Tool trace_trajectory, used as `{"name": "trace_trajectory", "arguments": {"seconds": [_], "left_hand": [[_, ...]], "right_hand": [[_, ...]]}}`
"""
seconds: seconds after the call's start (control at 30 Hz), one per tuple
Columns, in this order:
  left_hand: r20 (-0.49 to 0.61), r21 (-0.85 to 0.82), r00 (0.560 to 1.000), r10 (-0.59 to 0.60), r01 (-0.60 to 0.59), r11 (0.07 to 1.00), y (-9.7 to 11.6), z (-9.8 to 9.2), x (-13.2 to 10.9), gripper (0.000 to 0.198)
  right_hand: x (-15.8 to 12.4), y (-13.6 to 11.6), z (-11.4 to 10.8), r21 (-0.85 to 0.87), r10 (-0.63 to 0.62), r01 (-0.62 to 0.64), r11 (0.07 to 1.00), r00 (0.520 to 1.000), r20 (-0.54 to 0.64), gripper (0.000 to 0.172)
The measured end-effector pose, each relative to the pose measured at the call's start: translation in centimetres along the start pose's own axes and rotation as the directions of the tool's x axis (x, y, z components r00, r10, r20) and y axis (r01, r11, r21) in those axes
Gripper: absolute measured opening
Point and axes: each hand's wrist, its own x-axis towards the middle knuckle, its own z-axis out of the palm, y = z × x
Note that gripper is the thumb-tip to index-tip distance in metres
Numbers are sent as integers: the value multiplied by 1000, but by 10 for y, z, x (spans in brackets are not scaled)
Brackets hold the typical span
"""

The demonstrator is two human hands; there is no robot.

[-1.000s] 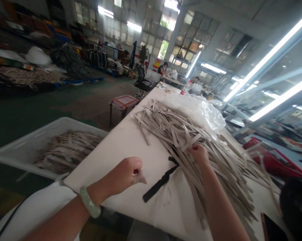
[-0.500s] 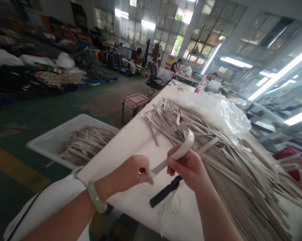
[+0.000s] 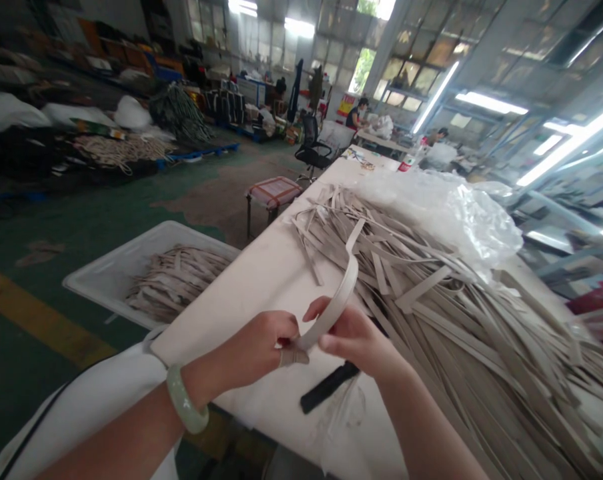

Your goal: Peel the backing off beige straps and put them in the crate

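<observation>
My left hand (image 3: pixel 261 347), with a green bangle on the wrist, is closed in a pinch on the near end of a pale grey strip (image 3: pixel 340 295). My right hand (image 3: pixel 357 339) grips the same strip just beside it. The strip curves up and away from both hands over the white table (image 3: pixel 261 287). A large heap of like grey strips (image 3: pixel 441 293) covers the table to the right. A black strip (image 3: pixel 329 385) lies on the table under my right hand.
A white tub (image 3: pixel 131 257) holding more grey strips stands on the floor left of the table. Clear plastic sheeting (image 3: pixel 441 207) lies bunched behind the heap. A stool (image 3: pixel 274 192) and an office chair (image 3: pixel 314 150) stand beyond. People work at far tables.
My right hand drew one strip from the heap and brought it to my left hand, which now pinches its end. The strip has swung more upright.
</observation>
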Motion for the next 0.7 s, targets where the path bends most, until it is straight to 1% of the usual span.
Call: {"name": "trace_trajectory", "arguments": {"seconds": [0.03, 0.07, 0.1, 0.13, 0.17, 0.2, 0.23, 0.27, 0.3, 0.33, 0.37, 0.4, 0.43, 0.47, 0.5, 0.53, 0.57, 0.6, 0.63, 0.67, 0.7], "left_hand": [[52, -9, 998, -20, 20, 1000, -1, 0, -1, 23], [102, -31, 994, -36, 39, 999, -1, 1, -2, 25], [144, -69, 988, -48, 58, 996, -1, 1, -3, 26], [165, -121, 984, -61, 82, 989, 0, 1, -3, 28], [164, -184, 984, -72, 103, 977, 1, 2, -3, 29], [147, -251, 986, -77, 112, 961, 2, 2, -3, 30], [124, -312, 989, -76, 112, 943, 3, 1, -2, 30], [96, -355, 993, -70, 100, 930, 3, 1, -3, 29], [75, -369, 995, -64, 88, 925, 3, 0, -4, 28], [75, -354, 995, -65, 87, 931, 3, -1, -6, 27], [101, -317, 992, -76, 105, 943, 1, -2, -8, 26], [148, -267, 984, -99, 136, 954, -1, -3, -10, 25], [205, -217, 971, -123, 167, 962, -2, -4, -13, 25], [254, -182, 957, -142, 192, 964, -4, -4, -15, 26], [288, -171, 945, -155, 210, 963, -5, -5, -17, 26], [296, -182, 942, -159, 219, 959, -5, -5, -17, 27], [274, -209, 950, -148, 209, 955, -4, -5, -17, 27], [234, -240, 965, -120, 177, 954, -3, -5, -16, 26], [189, -267, 978, -87, 137, 954, -2, -6, -15, 25], [154, -282, 986, -64, 106, 954, 0, -7, -14, 25], [142, -281, 988, -61, 99, 955, 0, -8, -14, 25]], "right_hand": [[1, 1, -4, 100, -14, 19, 995, 999, -47, 33], [2, 2, -6, 173, -37, 61, 983, 990, -135, 33], [2, 3, -7, 187, -69, 113, 976, 971, -228, 33], [2, 3, -6, 143, -110, 154, 978, 954, -278, 33], [1, 4, -2, 69, -154, 179, 981, 951, -270, 31], [0, 4, 2, -6, -188, 190, 982, 961, -202, 28], [0, 4, 8, -56, -194, 190, 980, 976, -98, 25], [-1, 5, 13, -69, -175, 176, 982, 984, 16, 23], [-1, 5, 17, -37, -146, 151, 988, 983, 107, 23], [-1, 6, 19, 32, -119, 115, 993, 981, 151, 25], [-1, 7, 20, 121, -94, 77, 990, 985, 145, 28], [0, 8, 20, 213, -73, 51, 976, 993, 97, 32], [1, 9, 19, 287, -63, 56, 956, 998, 17, 36], [1, 10, 18, 321, -67, 87, 943, 995, -72, 42], [1, 12, 18, 303, -89, 130, 944, 986, -144, 48], [1, 15, 21, 231, -135, 176, 957, 974, -184, 50], [0, 17, 24, 125, -198, 222, 967, 964, -180, 48], [-2, 20, 29, 20, -249, 254, 967, 959, -135, 43], [-3, 22, 33, -54, -268, 265, 963, 961, -62, 36], [-4, 23, 36, -81, -259, 259, 962, 966, 12, 31], [-4, 23, 37, -52, -243, 246, 968, 968, 62, 30]]}}
